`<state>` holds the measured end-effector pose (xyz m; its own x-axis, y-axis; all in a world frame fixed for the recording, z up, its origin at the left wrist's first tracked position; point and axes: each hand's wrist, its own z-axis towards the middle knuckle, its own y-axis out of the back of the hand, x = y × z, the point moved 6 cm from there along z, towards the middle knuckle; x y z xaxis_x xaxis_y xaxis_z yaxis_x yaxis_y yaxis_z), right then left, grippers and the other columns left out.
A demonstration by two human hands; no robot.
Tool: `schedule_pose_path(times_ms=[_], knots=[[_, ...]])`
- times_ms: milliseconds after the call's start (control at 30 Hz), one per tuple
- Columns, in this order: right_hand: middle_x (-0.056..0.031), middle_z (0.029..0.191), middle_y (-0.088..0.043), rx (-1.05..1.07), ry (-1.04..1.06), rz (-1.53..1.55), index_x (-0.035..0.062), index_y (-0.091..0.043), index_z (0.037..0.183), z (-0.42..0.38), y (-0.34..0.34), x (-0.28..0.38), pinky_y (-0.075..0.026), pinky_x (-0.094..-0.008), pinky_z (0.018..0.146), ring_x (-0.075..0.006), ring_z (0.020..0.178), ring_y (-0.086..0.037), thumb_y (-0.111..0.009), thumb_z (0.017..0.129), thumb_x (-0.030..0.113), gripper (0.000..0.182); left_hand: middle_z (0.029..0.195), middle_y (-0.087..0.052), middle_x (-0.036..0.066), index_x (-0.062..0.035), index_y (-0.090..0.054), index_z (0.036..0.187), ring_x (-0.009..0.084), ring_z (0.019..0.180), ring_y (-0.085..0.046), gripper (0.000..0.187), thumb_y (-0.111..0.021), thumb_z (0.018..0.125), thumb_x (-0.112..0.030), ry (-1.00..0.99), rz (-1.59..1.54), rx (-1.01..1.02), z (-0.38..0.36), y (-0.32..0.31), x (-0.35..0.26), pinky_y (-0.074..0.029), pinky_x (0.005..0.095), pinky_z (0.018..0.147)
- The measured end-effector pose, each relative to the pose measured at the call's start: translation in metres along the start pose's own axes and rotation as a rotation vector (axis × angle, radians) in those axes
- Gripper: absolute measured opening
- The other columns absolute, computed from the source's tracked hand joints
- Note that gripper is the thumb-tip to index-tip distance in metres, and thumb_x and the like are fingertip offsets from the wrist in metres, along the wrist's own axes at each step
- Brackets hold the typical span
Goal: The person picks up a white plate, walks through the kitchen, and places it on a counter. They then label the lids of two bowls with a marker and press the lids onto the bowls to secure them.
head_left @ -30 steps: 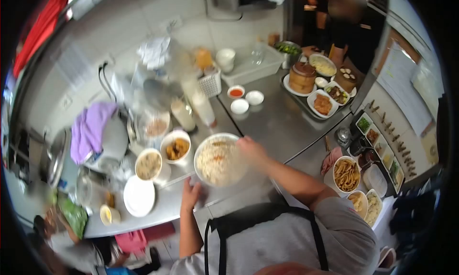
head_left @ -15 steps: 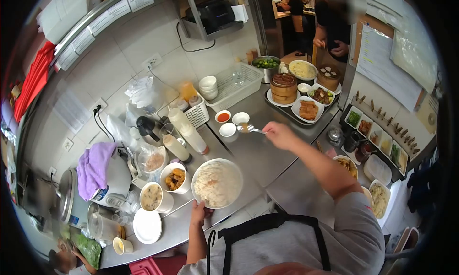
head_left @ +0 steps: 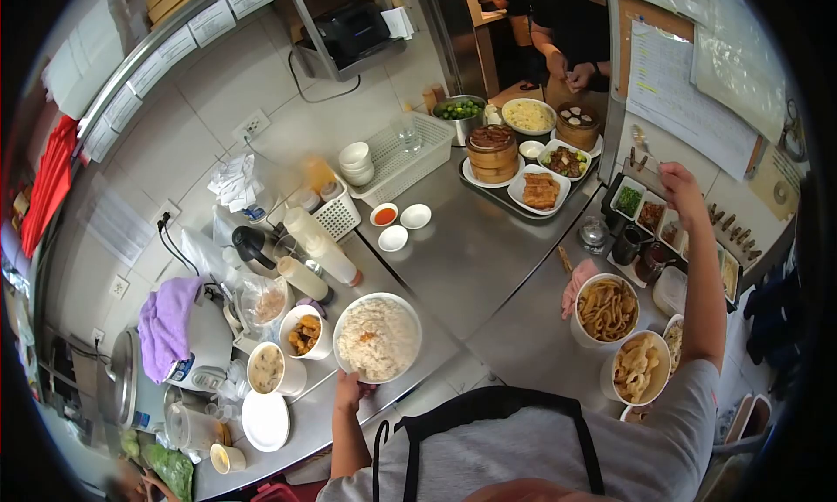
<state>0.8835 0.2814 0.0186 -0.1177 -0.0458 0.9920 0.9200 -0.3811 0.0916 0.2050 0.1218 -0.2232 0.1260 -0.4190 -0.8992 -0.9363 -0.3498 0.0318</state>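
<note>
My left hand (head_left: pixel 350 389) grips the near rim of a large white bowl of rice (head_left: pixel 377 338), which has a small brownish spot on top. On the right, my right hand (head_left: pixel 680 191) is raised above the row of topping containers (head_left: pixel 652 216), its fingers closed at the handle end of a metal spoon (head_left: pixel 641 139). The spoon's head points up and left, in front of the wall. Left of the rice stand a white tub of fried pieces (head_left: pixel 304 334) and a tub of pale soup (head_left: pixel 266 368).
Small sauce dishes (head_left: pixel 393 239) sit on the steel counter. A dark tray (head_left: pixel 538 212) holds steamers and plated food. Squeeze bottles (head_left: pixel 321 245) stand by a white basket (head_left: pixel 337 216). Bowls of noodles (head_left: pixel 608 309) and wrappers (head_left: pixel 641 368) are at right. Another person's hands (head_left: pixel 571 70) show beyond.
My right hand has swung from above the small sauce dishes to the topping containers, carrying the spoon. My left hand stays on the rice bowl. The view has turned right.
</note>
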Motion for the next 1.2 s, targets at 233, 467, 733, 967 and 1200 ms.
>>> schedule_pose_path(times_ms=[233,467,733,967,1200], knots=[[0.0008,0.052,-0.043,-0.299,0.047,-0.461,0.0018,-0.053,0.076,0.002,0.110,-0.041,-0.031,-0.0253,0.040,-0.0087,0.044,-0.035,-0.047,0.079,0.027,0.026,0.074,-0.057,0.011,-0.0076,-0.034,0.106,0.0182,0.049,-0.055,0.033,-0.038,0.073,-0.006,0.053,0.007,-0.020,-0.012,-0.016,-0.008,-0.039,0.0228,0.036],[-0.0221,0.075,-0.056,-0.394,0.100,-1.369,-0.0017,-0.057,0.067,0.027,0.188,-0.152,-0.043,-0.0427,0.064,-0.0352,0.072,-0.055,-0.043,0.073,0.014,0.022,0.080,-0.056,0.012,-0.0098,-0.032,0.110,0.0193,0.052,-0.056,0.040,-0.037,0.071,-0.004,0.068,-0.021,-0.014,-0.009,-0.022,-0.003,-0.042,0.0244,0.038],[-0.0218,0.084,-0.056,-0.201,0.007,-1.532,-0.0013,-0.054,0.079,0.025,0.158,-0.165,-0.043,-0.0408,0.071,-0.0353,0.083,-0.054,-0.043,0.073,0.011,0.017,0.073,-0.056,0.015,-0.0048,-0.030,0.109,0.0184,0.048,-0.056,0.038,-0.035,0.072,0.001,0.017,-0.004,0.088,-0.016,-0.048,-0.025,-0.040,0.0236,0.034],[-0.0205,0.090,-0.056,-0.188,-0.173,-1.466,0.0010,-0.055,0.084,0.004,0.112,-0.148,-0.043,-0.0409,0.074,-0.0336,0.085,-0.055,-0.042,0.075,0.015,0.021,0.071,-0.055,0.015,-0.0041,-0.029,0.106,0.0177,0.047,-0.055,0.034,-0.035,0.073,-0.001,0.006,0.014,0.075,-0.015,-0.060,-0.025,-0.040,0.0232,0.034],[-0.0203,0.087,-0.057,-0.138,-0.030,-1.497,-0.0010,-0.056,0.080,0.007,0.115,-0.162,-0.044,-0.0402,0.072,-0.0337,0.083,-0.055,-0.043,0.074,0.013,0.020,0.071,-0.056,0.013,-0.0048,-0.029,0.106,0.0155,0.048,-0.054,0.033,-0.035,0.074,-0.002,-0.009,0.046,0.104,-0.009,-0.073,-0.027,-0.038,0.0216,0.035]])
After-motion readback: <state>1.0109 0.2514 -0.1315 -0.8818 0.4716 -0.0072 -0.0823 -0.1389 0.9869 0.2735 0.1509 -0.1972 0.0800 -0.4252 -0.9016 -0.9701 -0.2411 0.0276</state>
